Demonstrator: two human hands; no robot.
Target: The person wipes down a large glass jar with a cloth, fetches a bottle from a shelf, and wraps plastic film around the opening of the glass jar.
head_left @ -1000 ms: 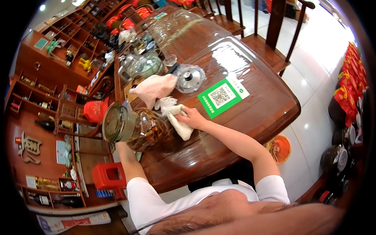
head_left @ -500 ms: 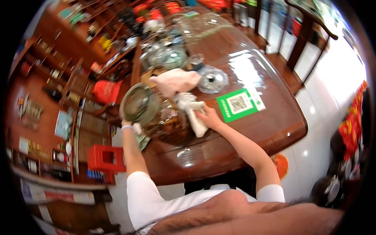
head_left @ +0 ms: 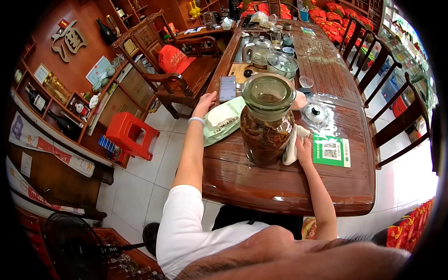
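The stoppered glass jar (head_left: 266,137), dark matter inside, stands upright on the wooden worktop (head_left: 289,198). The right hand (head_left: 304,148) grasps a white cloth (head_left: 290,151) against the jar's side at four o'clock. The left hand (head_left: 206,102) is at the worktop's edge, at ten o'clock, near the baby wipes packet (head_left: 226,120) and phone (head_left: 227,88); its grip I cannot tell. The green QR-code card (head_left: 331,150) lies at four o'clock, beyond the cloth.

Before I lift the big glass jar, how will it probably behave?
The jar shows dark contents through its body, so it is probably heavy. Its smooth, shiny glass may slip or crack if knocked. Standing upright, it seems unlikely to roll.
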